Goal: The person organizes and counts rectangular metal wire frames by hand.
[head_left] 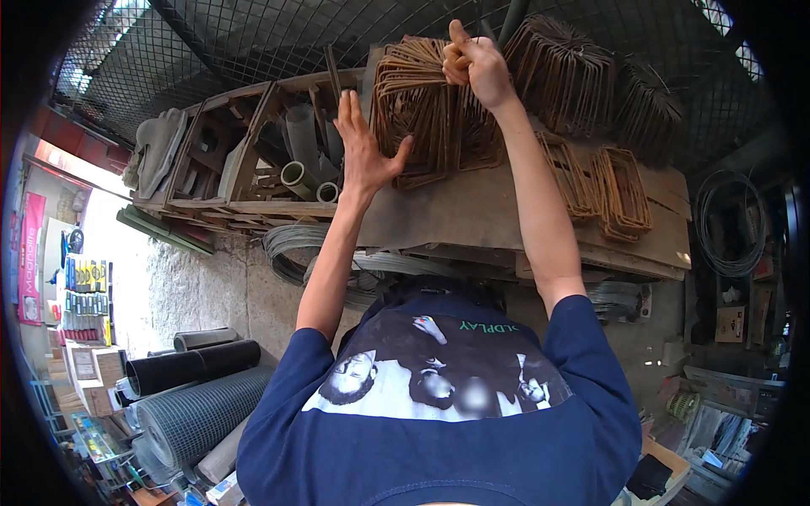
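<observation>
My left hand [367, 152], fingers spread and thumb held apart, is just left of a stack of rusty bent-wire rectangles [413, 72]. Its fingertips are near a thin upright bar [332, 69]. Higher up, my right hand [478, 66] is curled closed with one digit sticking up, at the right side of that stack. Whether something small is inside its fingers cannot be made out. More rusty wire frames [564, 67] stand to the right of it, and smaller rectangular ones [622, 192] lie on the wooden bench top [472, 211].
A wooden rack [245, 205] with pipes [297, 175] is on the left. Wire coils [291, 244] rest below the bench, and another coil [731, 223] hangs at right. Metal mesh [354, 34] backs the bench. Mesh rolls [202, 413] lie at lower left.
</observation>
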A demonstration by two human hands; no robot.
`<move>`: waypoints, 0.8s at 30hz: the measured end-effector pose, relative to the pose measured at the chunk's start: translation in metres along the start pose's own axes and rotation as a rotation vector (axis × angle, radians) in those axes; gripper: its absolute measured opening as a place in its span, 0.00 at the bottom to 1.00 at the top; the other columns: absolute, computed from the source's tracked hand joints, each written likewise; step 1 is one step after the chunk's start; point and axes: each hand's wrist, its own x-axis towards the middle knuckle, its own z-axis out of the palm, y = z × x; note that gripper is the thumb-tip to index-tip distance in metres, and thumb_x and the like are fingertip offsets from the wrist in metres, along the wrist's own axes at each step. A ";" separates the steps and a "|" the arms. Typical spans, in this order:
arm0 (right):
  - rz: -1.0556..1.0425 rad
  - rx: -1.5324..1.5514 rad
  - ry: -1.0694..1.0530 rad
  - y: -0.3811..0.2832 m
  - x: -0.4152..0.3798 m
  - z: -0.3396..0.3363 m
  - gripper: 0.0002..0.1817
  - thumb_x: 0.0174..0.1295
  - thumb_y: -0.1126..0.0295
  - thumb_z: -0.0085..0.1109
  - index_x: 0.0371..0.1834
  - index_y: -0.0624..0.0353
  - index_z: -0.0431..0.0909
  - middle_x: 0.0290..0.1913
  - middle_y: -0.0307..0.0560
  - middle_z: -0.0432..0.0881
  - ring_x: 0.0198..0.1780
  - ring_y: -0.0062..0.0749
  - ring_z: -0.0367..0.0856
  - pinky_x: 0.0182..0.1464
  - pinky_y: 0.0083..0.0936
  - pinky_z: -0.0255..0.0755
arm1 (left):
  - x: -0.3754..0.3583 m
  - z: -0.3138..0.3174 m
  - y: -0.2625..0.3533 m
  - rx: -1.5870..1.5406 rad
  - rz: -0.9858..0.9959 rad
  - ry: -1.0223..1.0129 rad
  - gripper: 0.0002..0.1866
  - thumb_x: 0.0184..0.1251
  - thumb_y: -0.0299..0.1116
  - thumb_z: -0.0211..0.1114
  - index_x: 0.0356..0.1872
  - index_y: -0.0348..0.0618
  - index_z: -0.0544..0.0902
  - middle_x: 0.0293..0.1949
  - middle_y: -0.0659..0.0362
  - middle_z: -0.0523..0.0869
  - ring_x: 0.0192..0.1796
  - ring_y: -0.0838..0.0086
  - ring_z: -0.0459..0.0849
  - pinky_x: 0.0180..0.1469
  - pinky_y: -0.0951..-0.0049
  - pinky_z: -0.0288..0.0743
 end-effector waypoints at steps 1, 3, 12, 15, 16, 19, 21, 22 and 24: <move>0.037 0.002 0.014 -0.002 0.002 0.000 0.36 0.72 0.42 0.36 0.09 0.53 0.50 0.11 0.34 0.51 0.14 0.21 0.49 0.22 0.23 0.49 | 0.016 -0.007 0.006 0.000 0.007 0.004 0.50 0.50 0.39 0.73 0.70 0.33 0.51 0.68 0.39 0.56 0.70 0.43 0.55 0.69 0.45 0.53; 0.048 0.006 0.006 -0.003 0.004 0.000 0.35 0.72 0.42 0.36 0.09 0.53 0.51 0.12 0.34 0.52 0.15 0.21 0.49 0.22 0.23 0.49 | 0.050 -0.017 0.017 -0.091 0.262 0.073 0.50 0.48 0.44 0.76 0.68 0.36 0.55 0.68 0.42 0.59 0.70 0.45 0.57 0.68 0.50 0.57; 0.042 -0.314 0.042 -0.004 0.006 -0.012 0.31 0.73 0.44 0.34 0.24 0.59 0.69 0.20 0.33 0.62 0.23 0.19 0.60 0.30 0.19 0.57 | 0.141 0.024 0.015 -0.503 0.274 -0.647 0.20 0.58 0.34 0.70 0.50 0.36 0.80 0.43 0.50 0.86 0.43 0.61 0.86 0.48 0.67 0.78; -0.140 -0.525 0.153 -0.001 0.011 -0.013 0.30 0.74 0.44 0.33 0.31 0.61 0.72 0.26 0.35 0.67 0.30 0.21 0.65 0.39 0.19 0.62 | 0.138 0.025 0.021 -0.418 0.306 -0.660 0.18 0.57 0.41 0.71 0.42 0.37 0.83 0.36 0.50 0.87 0.42 0.59 0.86 0.44 0.66 0.77; -0.145 -0.530 0.193 -0.003 0.014 -0.011 0.33 0.73 0.43 0.33 0.28 0.63 0.73 0.29 0.43 0.70 0.36 0.29 0.68 0.44 0.25 0.63 | 0.139 0.025 0.023 -0.346 0.346 -0.650 0.18 0.57 0.38 0.70 0.45 0.39 0.83 0.42 0.51 0.86 0.42 0.62 0.86 0.46 0.67 0.78; -0.027 -0.471 0.200 0.002 0.020 -0.016 0.37 0.71 0.39 0.33 0.23 0.64 0.74 0.27 0.48 0.73 0.35 0.31 0.72 0.42 0.29 0.65 | 0.132 0.031 0.026 -0.021 0.406 -0.491 0.20 0.55 0.42 0.71 0.46 0.42 0.84 0.45 0.52 0.85 0.45 0.61 0.85 0.46 0.66 0.78; 0.091 -0.426 0.085 0.000 0.022 -0.024 0.39 0.70 0.38 0.33 0.19 0.63 0.73 0.20 0.42 0.72 0.26 0.25 0.70 0.33 0.27 0.63 | 0.123 0.030 0.026 -0.008 0.380 -0.464 0.20 0.54 0.44 0.72 0.45 0.44 0.84 0.46 0.53 0.84 0.47 0.61 0.83 0.50 0.65 0.76; 0.010 -0.376 0.159 0.003 0.021 -0.018 0.39 0.70 0.37 0.33 0.15 0.61 0.70 0.14 0.37 0.70 0.20 0.21 0.67 0.28 0.24 0.61 | 0.122 0.028 0.025 0.008 0.360 -0.437 0.20 0.53 0.45 0.72 0.44 0.45 0.84 0.47 0.54 0.84 0.49 0.61 0.82 0.53 0.64 0.75; 0.050 -0.307 0.113 -0.001 0.018 -0.015 0.38 0.70 0.37 0.32 0.15 0.60 0.70 0.15 0.37 0.70 0.20 0.21 0.67 0.27 0.24 0.61 | 0.127 0.025 0.018 0.060 0.435 -0.399 0.21 0.52 0.46 0.72 0.45 0.47 0.84 0.48 0.56 0.83 0.52 0.62 0.81 0.58 0.60 0.71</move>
